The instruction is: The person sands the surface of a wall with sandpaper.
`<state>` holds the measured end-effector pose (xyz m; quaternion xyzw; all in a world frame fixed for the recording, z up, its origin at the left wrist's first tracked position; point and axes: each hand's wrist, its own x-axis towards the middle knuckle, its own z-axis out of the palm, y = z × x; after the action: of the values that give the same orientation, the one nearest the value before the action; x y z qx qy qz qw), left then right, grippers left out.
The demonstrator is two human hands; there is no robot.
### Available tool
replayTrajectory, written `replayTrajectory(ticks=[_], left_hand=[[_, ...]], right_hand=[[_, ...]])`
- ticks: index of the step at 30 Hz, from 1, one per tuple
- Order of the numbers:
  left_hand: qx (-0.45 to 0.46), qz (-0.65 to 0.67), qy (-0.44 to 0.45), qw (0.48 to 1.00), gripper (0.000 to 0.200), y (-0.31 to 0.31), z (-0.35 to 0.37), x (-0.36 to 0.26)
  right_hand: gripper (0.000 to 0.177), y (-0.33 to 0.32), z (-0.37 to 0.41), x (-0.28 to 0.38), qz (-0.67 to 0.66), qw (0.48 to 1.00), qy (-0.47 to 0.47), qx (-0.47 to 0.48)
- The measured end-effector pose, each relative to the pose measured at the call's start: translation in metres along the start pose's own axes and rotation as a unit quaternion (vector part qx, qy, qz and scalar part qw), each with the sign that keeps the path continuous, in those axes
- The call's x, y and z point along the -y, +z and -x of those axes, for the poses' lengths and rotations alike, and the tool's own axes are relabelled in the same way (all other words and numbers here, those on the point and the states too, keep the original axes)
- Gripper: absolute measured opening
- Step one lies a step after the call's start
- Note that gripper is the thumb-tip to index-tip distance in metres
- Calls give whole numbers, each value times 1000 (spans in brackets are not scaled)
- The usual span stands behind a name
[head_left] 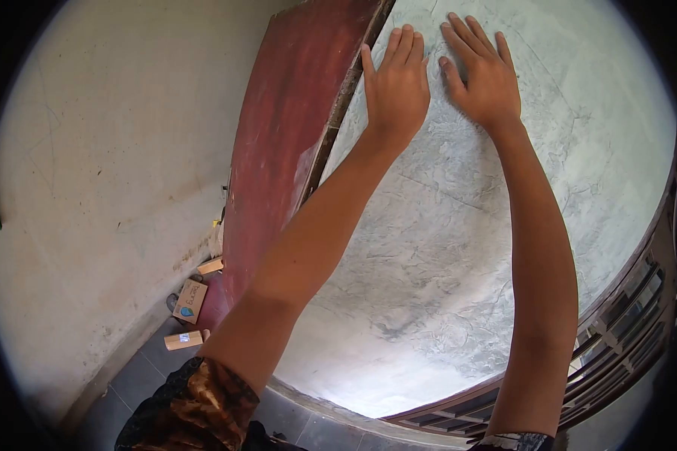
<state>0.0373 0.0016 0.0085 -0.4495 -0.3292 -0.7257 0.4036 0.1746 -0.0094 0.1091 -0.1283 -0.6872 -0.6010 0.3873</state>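
Note:
My left hand (399,86) lies palm-in against a mottled grey plaster wall (444,248), its thumb out and its fingers stretched upward. Just beside its thumb runs the worn edge of a dark red wooden panel (282,105). To the right, my right hand (490,81) rests on the same wall with its fingers spread. Neither hand shows anything held, though both palms are hidden. The two arms reach up and forward in front of the wall.
A beige stained wall (128,135) stands on the left. At its foot, a small cardboard box (189,302) and another light-brown box (183,340) sit on grey floor tiles (147,372). Dark window bars (617,353) line the lower right.

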Motion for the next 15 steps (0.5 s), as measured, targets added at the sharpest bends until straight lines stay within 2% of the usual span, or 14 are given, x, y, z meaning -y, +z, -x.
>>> replayTrajectory(ticks=[4,7,10,13,15], left_hand=[[-8,-19,16,1000,34,-14,39,3],[6,4,-7,1000,40,3,-46,5],[8,-1,-23,1000,41,13,-54,7],[-24,-9,-7,1000,33,-8,19,1],[-27,-11,-1,1000,34,-5,21,3]], right_hand=[[53,0,1,1,11,1000,6,-4],[52,0,2,4,19,1000,9,11],[52,-2,2,3,27,999,11,16],[52,-3,1,4,22,999,17,25],[53,-3,1,3,19,1000,9,18]])
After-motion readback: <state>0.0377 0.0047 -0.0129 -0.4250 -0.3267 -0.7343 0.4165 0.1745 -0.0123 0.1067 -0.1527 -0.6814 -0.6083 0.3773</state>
